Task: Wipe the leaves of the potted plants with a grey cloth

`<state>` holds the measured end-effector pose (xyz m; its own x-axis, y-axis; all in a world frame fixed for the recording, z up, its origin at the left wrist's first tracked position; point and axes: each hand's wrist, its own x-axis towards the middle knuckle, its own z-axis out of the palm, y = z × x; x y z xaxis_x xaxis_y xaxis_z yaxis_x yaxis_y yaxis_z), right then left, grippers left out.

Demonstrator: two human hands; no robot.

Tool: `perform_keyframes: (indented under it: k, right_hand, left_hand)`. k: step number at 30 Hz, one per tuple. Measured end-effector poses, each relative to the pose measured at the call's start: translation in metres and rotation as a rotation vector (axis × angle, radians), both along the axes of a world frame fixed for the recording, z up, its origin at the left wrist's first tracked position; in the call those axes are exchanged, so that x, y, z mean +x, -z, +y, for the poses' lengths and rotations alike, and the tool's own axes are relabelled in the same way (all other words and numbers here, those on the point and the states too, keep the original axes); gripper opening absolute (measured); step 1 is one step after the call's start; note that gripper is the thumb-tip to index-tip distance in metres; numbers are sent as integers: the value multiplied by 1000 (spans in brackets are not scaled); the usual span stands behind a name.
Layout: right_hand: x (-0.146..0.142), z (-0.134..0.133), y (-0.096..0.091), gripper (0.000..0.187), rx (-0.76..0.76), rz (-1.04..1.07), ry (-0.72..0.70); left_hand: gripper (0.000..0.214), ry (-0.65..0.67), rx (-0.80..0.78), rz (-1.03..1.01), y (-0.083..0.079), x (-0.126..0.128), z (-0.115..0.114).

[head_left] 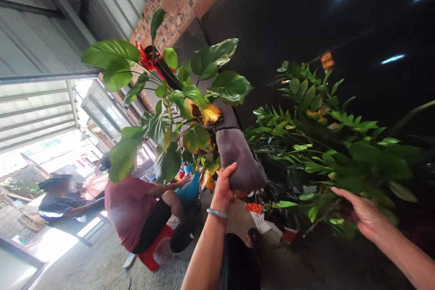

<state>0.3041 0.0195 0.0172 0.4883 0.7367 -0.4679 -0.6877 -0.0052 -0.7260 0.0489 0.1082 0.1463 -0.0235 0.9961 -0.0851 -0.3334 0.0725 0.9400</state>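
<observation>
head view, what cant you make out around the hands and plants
- Head view: fingers of the right hand vanish into the narrow-leaved plant; grip unclear.
- Head view: base of the broad-leaved plant hidden behind the grey cloth in the left hand.
- Head view: dark background, nothing readable.

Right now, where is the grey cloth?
Head view, centre: the grey cloth is gripped in the left hand, between the broad-leaved plant on its left and the bushy plant on its right.
</observation>
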Motion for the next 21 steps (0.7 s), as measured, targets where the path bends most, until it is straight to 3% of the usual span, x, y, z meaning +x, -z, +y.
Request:
perform_keyframes:
  k: [2,5,8,10,13,15,18,21]
  right_hand:
    - [-1,0,1,17,8,3,-1]
    - [0,0,2,18,12,6,-6]
    - [3,-1,2,19,5,5,-8]
    - [4,-2,1,20,8,5,-11]
    - [3,-1,0,20,21,2,-15]
    - [1,-1,-1,20,26,-4,-11]
    - [0,-2,-3,19,36,-11,-7]
    - [0,-3,-4,20,25,-16,-10]
  left_hand:
    - [36,46,-53,82,14,9,0]
    - [37,336,-186,319,42,16,-19]
    - [39,551,-195,427,43,16,-34]
    - [41,543,-111,370,23,17,-29]
    - [42,323,44,161,-12,26,-6]
    - [41,184,107,78,-21,37,8]
    - [38,183,65,183,0,50,10]
    - [35,428,-118,404,30,50,-11]
